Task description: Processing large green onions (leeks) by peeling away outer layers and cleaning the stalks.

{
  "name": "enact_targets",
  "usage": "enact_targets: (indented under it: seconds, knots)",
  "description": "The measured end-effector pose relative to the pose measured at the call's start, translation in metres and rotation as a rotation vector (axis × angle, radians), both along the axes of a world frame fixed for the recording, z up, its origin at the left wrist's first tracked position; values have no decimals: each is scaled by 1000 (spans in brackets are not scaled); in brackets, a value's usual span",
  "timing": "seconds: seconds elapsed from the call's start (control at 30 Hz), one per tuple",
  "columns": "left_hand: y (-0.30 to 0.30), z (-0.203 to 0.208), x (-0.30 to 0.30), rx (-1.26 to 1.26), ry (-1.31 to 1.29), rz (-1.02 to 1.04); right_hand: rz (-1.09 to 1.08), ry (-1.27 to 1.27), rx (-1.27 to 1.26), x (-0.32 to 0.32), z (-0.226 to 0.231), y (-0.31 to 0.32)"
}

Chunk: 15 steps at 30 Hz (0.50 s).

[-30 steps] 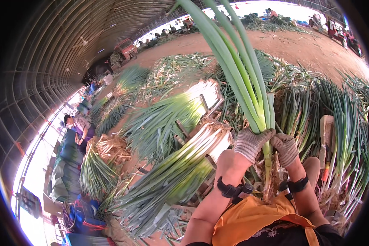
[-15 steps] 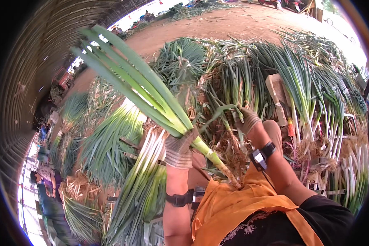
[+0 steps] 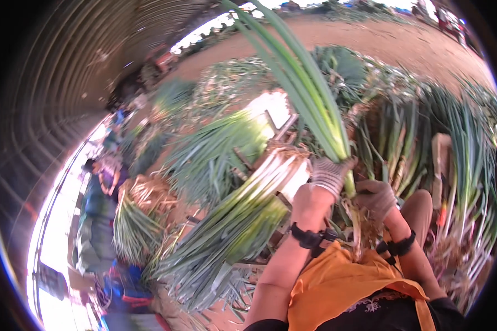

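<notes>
One long green onion (image 3: 316, 110) rises before your orange apron (image 3: 342, 289), gripped by the fingers of your left hand (image 3: 330, 173), while your right hand (image 3: 376, 199) sits beside it, its fingers' hold impossible to tell.

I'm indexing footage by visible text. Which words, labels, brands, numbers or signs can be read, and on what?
None can be read.
Orange apron: no lettering visible.
Black shirt: a pale ornament, not words.
Black wristbands: any marking is too small or blurred to read.
</notes>
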<state>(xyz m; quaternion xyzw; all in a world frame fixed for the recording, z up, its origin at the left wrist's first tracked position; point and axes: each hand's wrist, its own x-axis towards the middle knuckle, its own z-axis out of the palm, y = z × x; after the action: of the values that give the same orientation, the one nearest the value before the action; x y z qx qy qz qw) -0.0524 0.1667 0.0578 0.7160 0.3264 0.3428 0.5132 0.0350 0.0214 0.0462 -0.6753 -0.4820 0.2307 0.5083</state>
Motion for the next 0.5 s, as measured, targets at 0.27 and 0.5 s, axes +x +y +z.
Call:
enact_targets:
  seconds: [0.27, 0.5]
  knots:
    - [5, -5, -9, -132, 83, 161, 735, 215, -115, -21, -5, -41]
    - [-8, -20, -19, -337, -384, -169, -139, 8, 480, 38, 71, -53]
